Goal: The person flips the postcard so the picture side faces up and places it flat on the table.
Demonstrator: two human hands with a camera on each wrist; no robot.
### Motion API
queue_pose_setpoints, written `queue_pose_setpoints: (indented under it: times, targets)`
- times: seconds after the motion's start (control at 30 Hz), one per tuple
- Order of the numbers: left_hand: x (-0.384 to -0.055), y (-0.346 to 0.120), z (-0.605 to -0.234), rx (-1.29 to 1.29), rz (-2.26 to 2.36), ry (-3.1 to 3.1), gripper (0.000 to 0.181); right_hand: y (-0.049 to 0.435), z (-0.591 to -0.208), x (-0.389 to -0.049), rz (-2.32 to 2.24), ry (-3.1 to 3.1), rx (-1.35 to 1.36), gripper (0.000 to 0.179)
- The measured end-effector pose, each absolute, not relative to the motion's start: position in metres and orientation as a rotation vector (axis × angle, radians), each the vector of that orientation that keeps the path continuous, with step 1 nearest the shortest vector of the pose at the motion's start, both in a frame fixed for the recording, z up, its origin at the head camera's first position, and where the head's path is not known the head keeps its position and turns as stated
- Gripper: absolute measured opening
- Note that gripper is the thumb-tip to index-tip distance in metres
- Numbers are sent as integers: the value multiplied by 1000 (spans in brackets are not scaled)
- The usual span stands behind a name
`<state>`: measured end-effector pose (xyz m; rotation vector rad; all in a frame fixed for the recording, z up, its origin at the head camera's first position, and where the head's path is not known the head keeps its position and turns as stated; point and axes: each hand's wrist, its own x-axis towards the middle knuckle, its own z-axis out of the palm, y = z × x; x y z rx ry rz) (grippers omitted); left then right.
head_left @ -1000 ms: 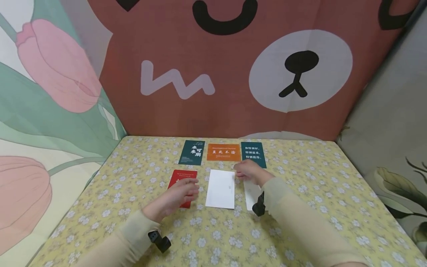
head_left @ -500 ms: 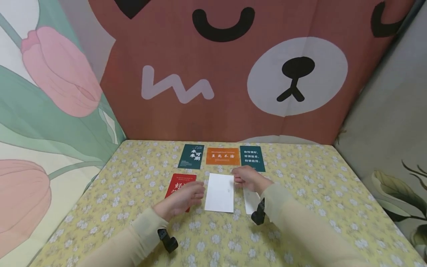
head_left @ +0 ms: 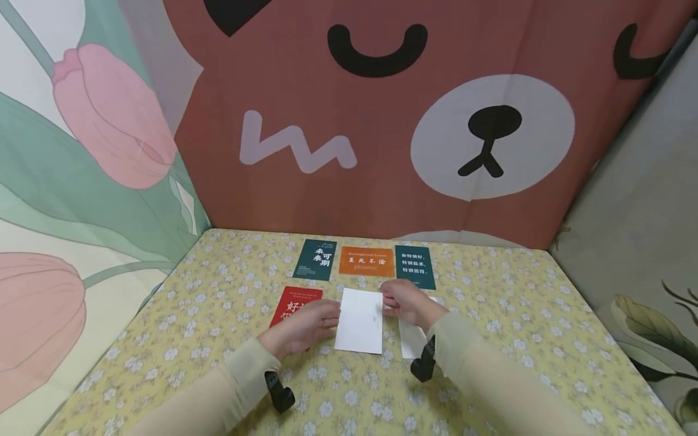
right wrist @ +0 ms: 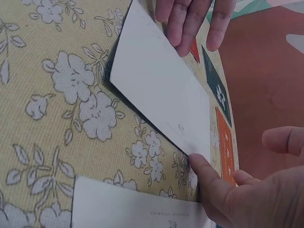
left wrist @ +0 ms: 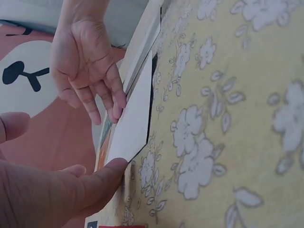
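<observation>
A white card (head_left: 358, 321) lies upright-oriented on the table between my two hands. At its left long edge, my left hand (head_left: 306, 327) touches with its fingertips, the fingers fairly straight. My right hand (head_left: 410, 303) touches the opposite edge near the far corner, its index fingertip (right wrist: 197, 161) on the rim in the right wrist view. A dark strip shows under the card's edges in both wrist views; whether it is lifted I cannot tell. Partly under my left hand lies a red card (head_left: 297, 300). My right hand partly covers a second white card (head_left: 411, 342).
Behind these lie a dark green card (head_left: 315, 260), an orange card (head_left: 366, 261) and another dark green card (head_left: 415, 267) in a row. A flowered cloth (head_left: 218, 339) covers the table. Printed fabric walls, one with a bear face (head_left: 376, 206), stand around it.
My left hand has moved right, from over the red card to the white card's left edge. My right hand has shifted slightly down to its right edge. The camera view has tilted a little.
</observation>
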<state>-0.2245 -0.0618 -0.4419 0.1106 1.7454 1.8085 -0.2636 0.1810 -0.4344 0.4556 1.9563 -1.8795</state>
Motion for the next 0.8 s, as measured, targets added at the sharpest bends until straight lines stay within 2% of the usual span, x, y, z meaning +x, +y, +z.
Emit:
queue_pose_setpoints:
  times: [0.17,0.43,0.57,0.67,0.8]
  targets:
    - [-224,-62,-442,44,1853,1705,54,181,-435,-266,-1885,1975,473,33]
    - [-221,-60,-440,92,1895,1700,56,183,-442,-270,-1864,2007,478,51]
    - [-220,-59,-437,91,1853,1776,59,184,-443,-269,-1854,2066,428,45]
    - [-218,-60,-436,170,1691,1971,60,183,-442,-269,-1855,2104,376,39]
    - [-215,-64,-432,428,1374,2247,60,180,-439,-269,-1872,2100,350,35]
